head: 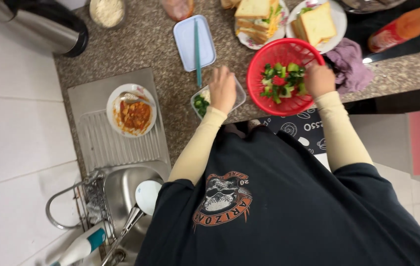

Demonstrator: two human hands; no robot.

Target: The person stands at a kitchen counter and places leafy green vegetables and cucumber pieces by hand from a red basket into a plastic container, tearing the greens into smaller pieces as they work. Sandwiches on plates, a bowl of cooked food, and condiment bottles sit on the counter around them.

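Observation:
My right hand [318, 79] grips the right rim of a red plastic colander [269, 54] at the counter's front edge. Chopped green leaves and a red piece [281, 81] lie inside it. To its left, my left hand [222, 89] rests over a clear plastic container [199, 104] that holds some chopped greens. The fingers point down into it, and whether they hold anything is hidden. Both forearms wear cream sleeves.
Two plates of sandwiches [262, 19] [318, 22] stand behind the colander, with a purple cloth [350, 66] and an orange bottle [407, 24] to the right. A pale blue lid with a teal utensil [195, 42], a plate of red-sauced food [132, 109] on the draining board, a kettle [37, 27] and a sink [126, 197] are on the left.

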